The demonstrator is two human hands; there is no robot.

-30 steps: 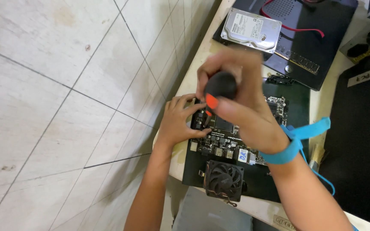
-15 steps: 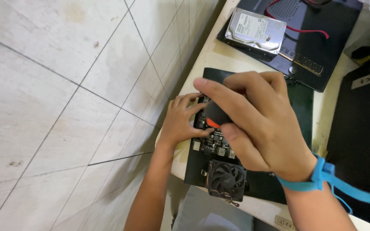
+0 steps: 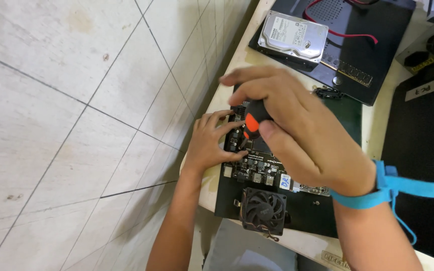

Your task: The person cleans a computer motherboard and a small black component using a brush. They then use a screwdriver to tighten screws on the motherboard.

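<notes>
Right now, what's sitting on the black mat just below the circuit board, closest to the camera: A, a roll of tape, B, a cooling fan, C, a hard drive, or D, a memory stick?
B: a black cooling fan lies on the black mat directly below the circuit board; the hard drive rests farther away.

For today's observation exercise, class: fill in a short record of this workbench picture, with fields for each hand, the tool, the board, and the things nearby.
Right hand: wrapped around a screwdriver, blue wrist strap on the wrist
Screwdriver: black and orange handle, pointing down at the board
Left hand: fingers resting on the board's left edge
Circuit board: flat on a dark mat
Cooling fan: on the mat, just below the board
Hard drive: lying at the far end of the table
</notes>
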